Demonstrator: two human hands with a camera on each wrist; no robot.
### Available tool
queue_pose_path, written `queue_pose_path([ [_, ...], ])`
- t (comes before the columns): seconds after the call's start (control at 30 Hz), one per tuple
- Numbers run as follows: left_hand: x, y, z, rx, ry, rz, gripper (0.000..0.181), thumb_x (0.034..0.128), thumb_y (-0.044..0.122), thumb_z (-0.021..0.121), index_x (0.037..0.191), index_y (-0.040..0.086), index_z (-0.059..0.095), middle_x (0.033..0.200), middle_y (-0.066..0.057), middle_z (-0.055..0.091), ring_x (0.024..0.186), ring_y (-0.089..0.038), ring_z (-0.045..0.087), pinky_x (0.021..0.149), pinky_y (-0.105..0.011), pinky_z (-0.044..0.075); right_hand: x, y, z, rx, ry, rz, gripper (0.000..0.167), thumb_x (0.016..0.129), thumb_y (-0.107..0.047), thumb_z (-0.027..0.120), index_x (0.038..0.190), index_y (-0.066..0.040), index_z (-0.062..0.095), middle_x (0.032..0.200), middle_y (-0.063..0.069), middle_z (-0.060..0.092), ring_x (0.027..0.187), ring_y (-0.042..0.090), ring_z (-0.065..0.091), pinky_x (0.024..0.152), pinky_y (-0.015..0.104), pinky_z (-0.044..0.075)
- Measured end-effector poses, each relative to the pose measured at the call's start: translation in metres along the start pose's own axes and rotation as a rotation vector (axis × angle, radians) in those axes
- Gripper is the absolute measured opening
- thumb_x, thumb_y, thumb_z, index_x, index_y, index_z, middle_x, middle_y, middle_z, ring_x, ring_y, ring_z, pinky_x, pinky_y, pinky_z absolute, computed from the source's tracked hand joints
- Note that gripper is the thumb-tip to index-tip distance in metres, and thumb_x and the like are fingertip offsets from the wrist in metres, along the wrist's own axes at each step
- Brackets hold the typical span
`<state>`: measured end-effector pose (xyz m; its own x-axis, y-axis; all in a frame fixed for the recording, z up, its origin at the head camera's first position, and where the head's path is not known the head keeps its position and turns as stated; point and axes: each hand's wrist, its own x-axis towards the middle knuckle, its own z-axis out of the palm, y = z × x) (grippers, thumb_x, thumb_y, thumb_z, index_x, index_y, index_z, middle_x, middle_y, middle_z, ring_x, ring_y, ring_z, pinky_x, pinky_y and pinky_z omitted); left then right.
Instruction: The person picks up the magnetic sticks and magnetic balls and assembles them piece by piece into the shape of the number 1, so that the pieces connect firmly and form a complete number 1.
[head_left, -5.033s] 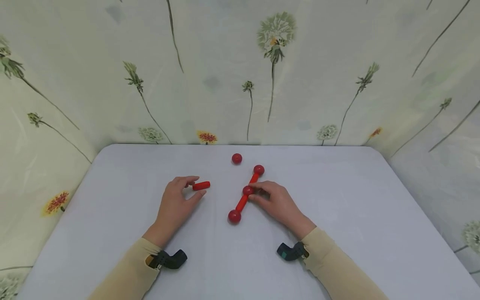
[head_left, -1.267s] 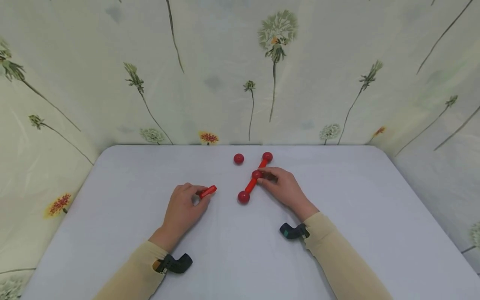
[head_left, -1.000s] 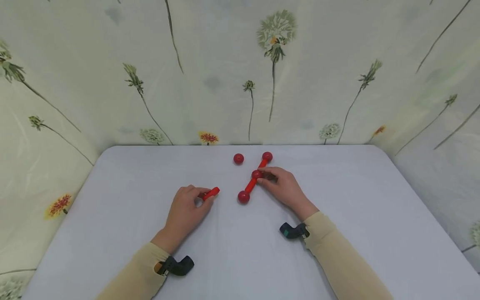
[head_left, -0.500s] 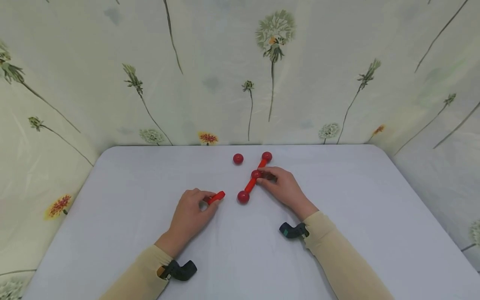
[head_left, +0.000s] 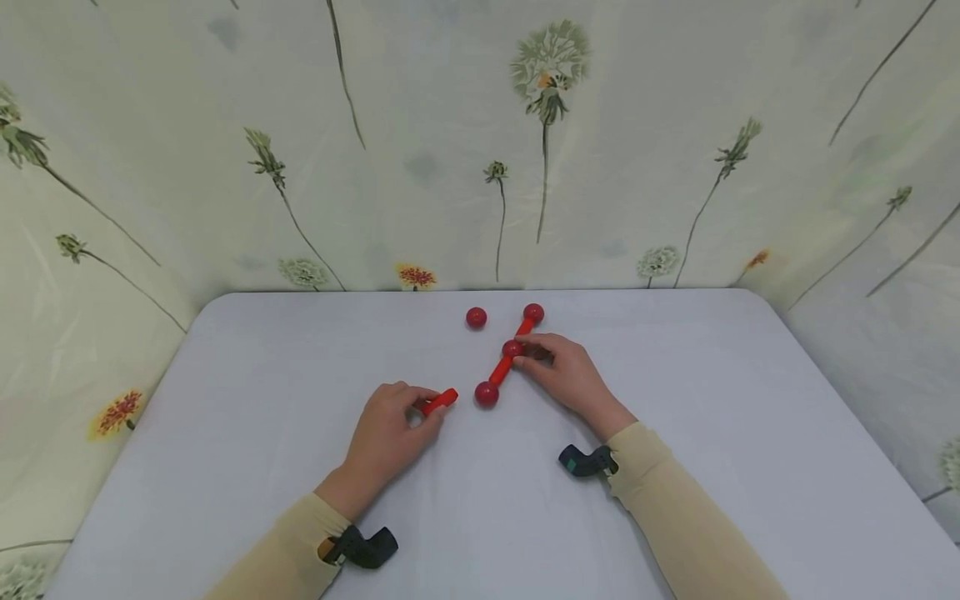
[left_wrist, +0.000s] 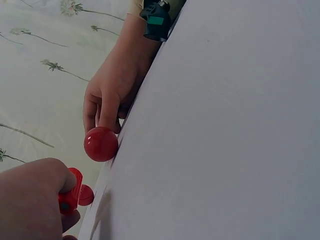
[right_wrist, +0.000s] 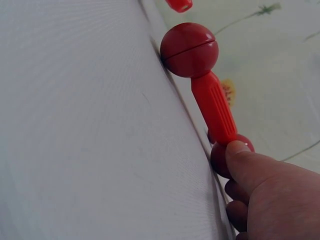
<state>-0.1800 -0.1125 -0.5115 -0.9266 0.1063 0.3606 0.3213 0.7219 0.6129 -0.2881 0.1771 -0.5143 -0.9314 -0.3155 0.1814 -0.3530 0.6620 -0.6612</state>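
My left hand (head_left: 393, 433) pinches a short red rod (head_left: 441, 402) between thumb and fingers, its free end pointing at the chain. That chain is two red rods joining three red balls in a slanting line on the table. My right hand (head_left: 570, 379) pinches its middle ball (head_left: 512, 348). The near ball (head_left: 487, 394) sits just right of the held rod, with a gap between them; the far ball (head_left: 533, 313) lies beyond my right fingers. In the right wrist view, a ridged rod (right_wrist: 215, 107) links the near ball to the pinched one.
A loose red ball (head_left: 476, 317) rests near the table's back edge, left of the far ball. The white table (head_left: 225, 375) ends at a flower-printed curtain (head_left: 420, 167) behind and at the sides. Each wrist wears a small black camera (head_left: 365, 547).
Five seconds ago the left fingers were spread around the rod; now they pinch it, and it has come right and nearer. The right hand slid the chain away and rightward, then held still.
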Motion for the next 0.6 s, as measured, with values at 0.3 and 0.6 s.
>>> queue_pose_path([
  [0.3, -0.0008, 0.0057, 0.0035, -0.005, -0.033, -0.021, 0.023, 0.0859, 0.029, 0.074, 0.105, 0.018, 0.075, 0.08, 0.011, 0.061, 0.083, -0.011, 0.052, 0.067, -0.027, 0.047, 0.0003, -0.0031, -0.0011, -0.007, 0.002, -0.004, 0.039, 0.091, -0.035, 0.073, 0.127, -0.022, 0.067, 0.109, -0.005, 0.066, 0.096, 0.015, 0.058, 0.084, 0.038, 0.05],
  [0.6, -0.0016, 0.0107, 0.0071, 0.026, -0.041, -0.007, 0.022, 0.0868, 0.032, 0.074, 0.104, 0.018, 0.076, 0.078, 0.011, 0.06, 0.082, -0.011, 0.052, 0.068, -0.027, 0.046, 0.0001, -0.0021, 0.0003, -0.008, 0.007, -0.01, 0.039, 0.091, -0.034, 0.072, 0.128, -0.022, 0.066, 0.11, -0.005, 0.066, 0.097, 0.015, 0.059, 0.085, 0.039, 0.05],
])
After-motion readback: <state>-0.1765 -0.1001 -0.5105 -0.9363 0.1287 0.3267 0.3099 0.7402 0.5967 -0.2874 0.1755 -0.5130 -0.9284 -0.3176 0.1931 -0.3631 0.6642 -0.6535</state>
